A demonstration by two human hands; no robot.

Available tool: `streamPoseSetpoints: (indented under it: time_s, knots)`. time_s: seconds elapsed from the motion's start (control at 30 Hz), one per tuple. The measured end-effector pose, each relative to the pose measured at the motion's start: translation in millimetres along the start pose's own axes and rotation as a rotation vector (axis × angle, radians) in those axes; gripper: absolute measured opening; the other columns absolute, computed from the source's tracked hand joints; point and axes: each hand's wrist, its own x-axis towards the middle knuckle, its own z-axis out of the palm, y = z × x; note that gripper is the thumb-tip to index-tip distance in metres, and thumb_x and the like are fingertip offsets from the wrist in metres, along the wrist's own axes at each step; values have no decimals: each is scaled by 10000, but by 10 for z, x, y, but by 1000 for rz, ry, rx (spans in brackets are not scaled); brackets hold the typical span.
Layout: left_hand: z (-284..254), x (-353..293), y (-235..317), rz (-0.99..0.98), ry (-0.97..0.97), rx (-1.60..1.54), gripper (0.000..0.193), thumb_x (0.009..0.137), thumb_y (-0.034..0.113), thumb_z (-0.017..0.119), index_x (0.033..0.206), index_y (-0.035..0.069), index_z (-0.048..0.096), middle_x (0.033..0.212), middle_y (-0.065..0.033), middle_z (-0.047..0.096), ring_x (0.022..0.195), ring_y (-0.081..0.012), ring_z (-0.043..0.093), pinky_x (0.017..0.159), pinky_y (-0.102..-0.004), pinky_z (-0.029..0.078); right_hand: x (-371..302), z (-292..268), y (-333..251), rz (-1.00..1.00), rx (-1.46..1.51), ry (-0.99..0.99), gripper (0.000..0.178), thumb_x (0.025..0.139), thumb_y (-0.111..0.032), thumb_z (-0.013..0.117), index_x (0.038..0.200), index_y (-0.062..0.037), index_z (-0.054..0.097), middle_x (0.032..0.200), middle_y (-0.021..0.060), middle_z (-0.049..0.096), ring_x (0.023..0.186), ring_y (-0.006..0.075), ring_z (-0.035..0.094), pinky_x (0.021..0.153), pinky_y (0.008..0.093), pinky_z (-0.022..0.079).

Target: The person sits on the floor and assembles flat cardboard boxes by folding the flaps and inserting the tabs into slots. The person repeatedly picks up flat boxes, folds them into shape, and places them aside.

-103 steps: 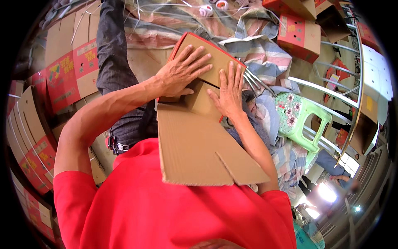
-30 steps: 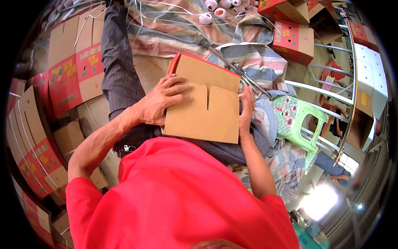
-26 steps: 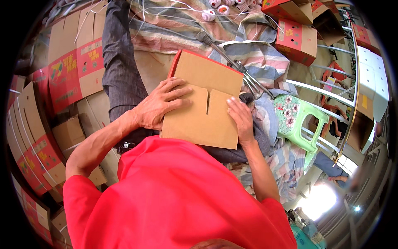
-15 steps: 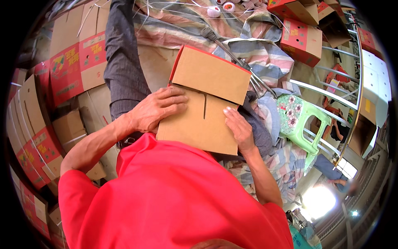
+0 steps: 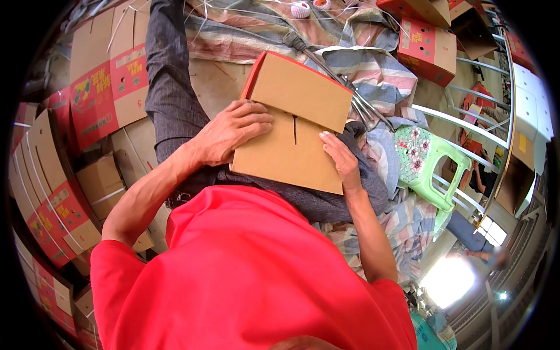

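Observation:
A brown cardboard box (image 5: 279, 157) with red edges rests on my lap, its folded flaps facing up. The far flap lies beyond the near panel, with a dark slot running down between them toward me. My left hand (image 5: 236, 133) lies over the box's left side, fingers close together and bent across the flap. At the right side, my right hand (image 5: 341, 160) presses its fingers along the box's edge; its thumb is hidden. The box sits between both hands. The box's underside cannot be seen.
Flattened red and brown cartons (image 5: 93, 108) lie at the left, with tied bundles nearer. A green stool (image 5: 429, 166) stands right, beside a striped sheet (image 5: 245, 35) and metal rods (image 5: 329, 70). Red boxes (image 5: 429, 52) sit far right, near a white-railed rack (image 5: 466, 128).
The box has shifted away from my torso and slightly to the right, both hands moving with it. More of my trousers shows below its near edge.

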Motion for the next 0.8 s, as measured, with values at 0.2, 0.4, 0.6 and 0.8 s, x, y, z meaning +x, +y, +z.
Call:
streamPoseSetpoints:
  time_s: [0.2,0.4,0.6,0.8]
  knots:
    - [-134,158,-104,-10,-65,44,624,647,187,772,1236,50,616,1343,-84,664,1286,-316,577,1115,-458,430,77,-3,51,76,24,-38,232,902,24,658,1133,4,671,1331,178,717,1282,352,678,1076,416,561]
    - [-196,231,-192,-25,-80,40,559,671,132,765,1208,54,631,1334,-54,678,1273,-288,589,1105,-444,428,139,-9,91,116,81,-66,258,894,22,657,1151,5,673,1334,182,718,1274,356,682,1070,403,559]
    - [-186,261,-190,-80,-53,108,531,715,72,723,1237,56,628,1220,-92,636,1138,-327,587,1015,-431,407,140,15,207,149,120,-78,268,894,8,662,1162,2,674,1328,181,723,1265,354,689,1071,404,556]
    - [-34,-204,31,-569,288,-376,452,900,-91,569,1345,-9,571,1204,-201,599,1164,-413,589,976,-481,496,78,86,196,175,147,-62,230,899,-16,679,1128,6,663,1345,193,716,1268,356,689,1068,398,553]
